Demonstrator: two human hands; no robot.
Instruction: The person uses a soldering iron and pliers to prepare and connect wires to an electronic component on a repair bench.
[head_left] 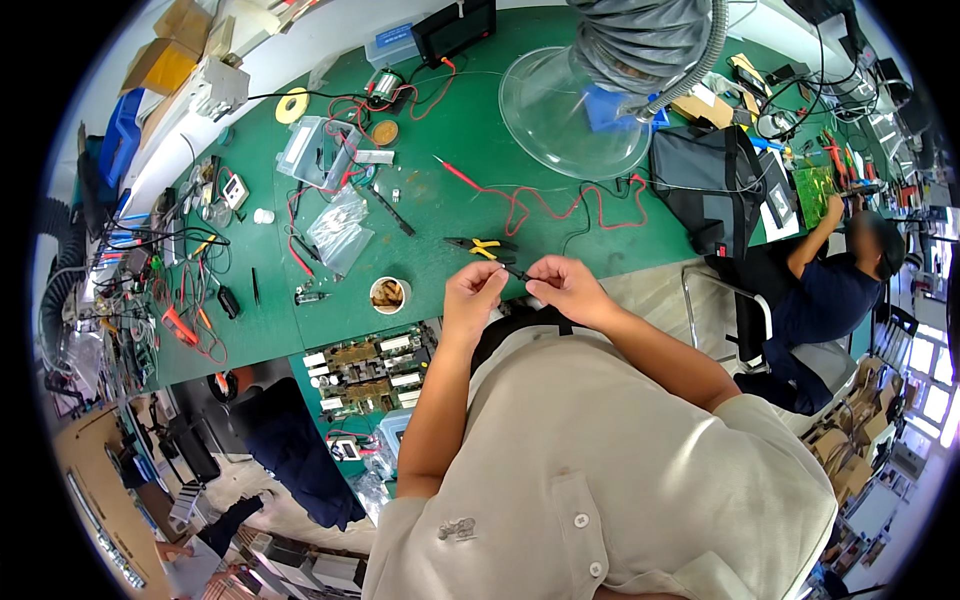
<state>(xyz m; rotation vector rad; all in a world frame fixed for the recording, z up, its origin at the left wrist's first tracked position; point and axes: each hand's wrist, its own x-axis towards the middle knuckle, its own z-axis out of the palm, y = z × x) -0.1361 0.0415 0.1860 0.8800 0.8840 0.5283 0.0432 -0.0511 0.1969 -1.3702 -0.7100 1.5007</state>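
Observation:
My left hand (pixel 472 295) and my right hand (pixel 572 288) meet at the bench's near edge, in front of my body. Both pinch a short, thin black piece (pixel 515 272), which runs between the fingertips; its exact kind is too small to make out. Just beyond my left fingers lie pliers (pixel 487 246) with yellow and black handles. A red test probe (pixel 460 174) rests farther out, its red lead curling right. To the left of my left hand stands a white cup (pixel 389 296) holding brownish pieces.
Left of centre lie a clear plastic bag (pixel 340 230), a black pen-like tool (pixel 391 212) and a clear bin (pixel 318 152). A transparent extraction hood (pixel 540 110) hangs over the far bench. Circuit boards (pixel 368 375) sit nearby; a black bag (pixel 705 185) and a seated co-worker (pixel 825 285) are right.

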